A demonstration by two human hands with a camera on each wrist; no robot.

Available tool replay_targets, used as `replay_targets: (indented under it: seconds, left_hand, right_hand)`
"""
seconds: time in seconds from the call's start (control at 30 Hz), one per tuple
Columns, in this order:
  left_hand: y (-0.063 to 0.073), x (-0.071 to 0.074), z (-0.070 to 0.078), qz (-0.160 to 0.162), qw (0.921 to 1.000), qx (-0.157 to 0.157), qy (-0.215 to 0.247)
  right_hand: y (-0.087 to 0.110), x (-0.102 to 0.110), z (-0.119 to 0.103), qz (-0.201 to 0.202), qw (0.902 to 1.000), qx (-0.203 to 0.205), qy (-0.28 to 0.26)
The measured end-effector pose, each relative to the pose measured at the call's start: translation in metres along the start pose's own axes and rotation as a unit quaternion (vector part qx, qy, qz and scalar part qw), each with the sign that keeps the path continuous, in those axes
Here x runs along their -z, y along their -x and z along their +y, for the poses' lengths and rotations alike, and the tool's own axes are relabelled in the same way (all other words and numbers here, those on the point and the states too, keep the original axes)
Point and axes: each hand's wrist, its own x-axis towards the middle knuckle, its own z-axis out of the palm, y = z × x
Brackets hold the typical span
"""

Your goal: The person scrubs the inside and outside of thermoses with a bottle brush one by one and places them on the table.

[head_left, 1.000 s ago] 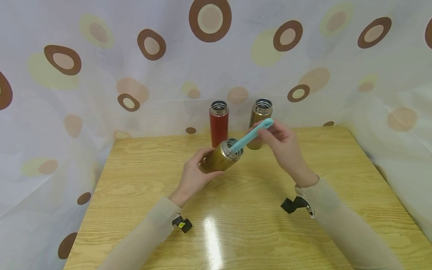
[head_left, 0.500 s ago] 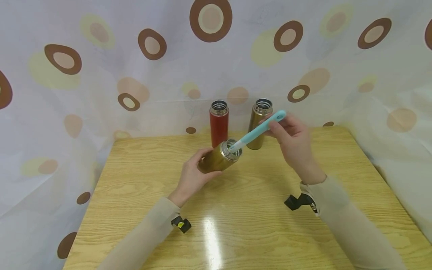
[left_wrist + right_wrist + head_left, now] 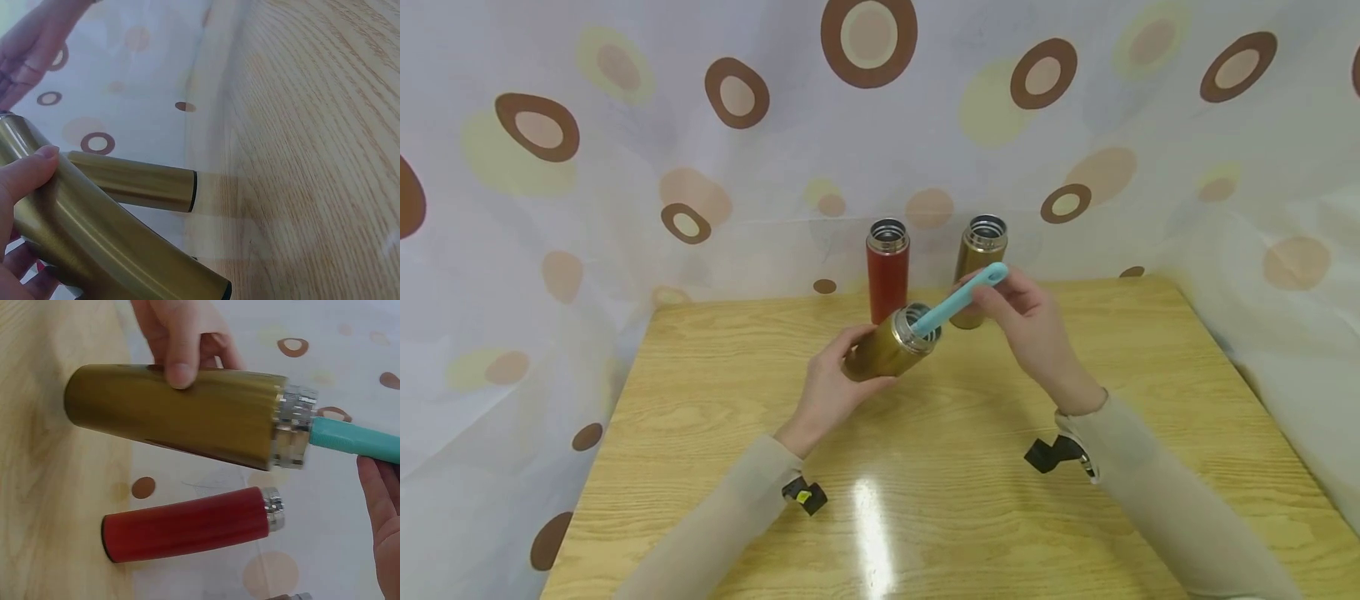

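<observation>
In the head view my left hand [image 3: 831,387] grips a gold thermos flask [image 3: 882,352], lidless and tilted with its mouth up to the right. Held above the table, the flask [image 3: 181,419] lies between thumb and fingers in the right wrist view. My right hand [image 3: 1037,346] pinches the turquoise handle of what looks like a bottle brush [image 3: 957,302]. That handle slants down into the flask's mouth, and its lower end is hidden inside. Behind stand a red flask [image 3: 887,283] and a second gold flask [image 3: 972,262], both upright and uncapped.
The wooden table [image 3: 715,433] ends at a patterned curtain [image 3: 775,183] behind and at both sides. The two standing flasks are close to the back edge. The right hand partly covers the second gold one in the head view.
Half a second ago my right hand drew the bottle brush outward, up and to the right, baring a white part. Now the handle is deeper in the flask again. The left hand stays nearly still.
</observation>
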Motion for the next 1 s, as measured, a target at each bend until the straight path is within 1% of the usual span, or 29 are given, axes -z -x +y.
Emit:
replay_targets:
  seconds: [0.1,0.23,0.33,0.4,0.5,0.67,0.73,0.87,1.0]
  left_hand:
    - [0.0,0.0,-0.002,0.002,1.0,0.001,0.001]
    - [0.001,0.001,-0.005,0.006,1.0,-0.001,-0.001]
    - [0.001,0.001,-0.005,0.008,1.0,-0.005,-0.002]
    - [0.001,0.001,-0.005,0.009,0.9999,-0.006,-0.005]
    - [0.001,0.001,-0.004,0.011,0.9999,-0.002,-0.009]
    - [0.001,0.0,0.001,0.01,0.9999,-0.002,-0.012]
    - [0.001,-0.001,0.004,0.006,0.9999,-0.001,-0.012]
    - [0.002,-0.002,0.006,0.003,0.9999,0.001,-0.01]
    - [0.002,-0.002,0.005,0.003,1.0,-0.001,-0.008]
  right_hand:
    - [-0.005,0.006,-0.007,0.015,0.9997,0.016,-0.014]
    - [-0.011,0.013,-0.017,0.035,0.9973,0.056,-0.033]
    - [-0.013,0.014,-0.022,0.043,0.9959,0.069,-0.039]
    - [-0.013,0.014,-0.022,0.04,0.9961,0.065,-0.043]
    - [-0.01,0.009,-0.018,0.041,0.9973,0.048,-0.039]
    - [-0.002,0.0,-0.005,0.027,0.9995,0.016,-0.006]
    - [0.0,-0.003,-0.001,0.015,0.9998,0.015,0.004]
    - [0.002,-0.006,0.002,-0.004,0.9998,0.019,0.004]
    - [0.001,-0.003,-0.004,0.004,0.9999,0.012,0.003]
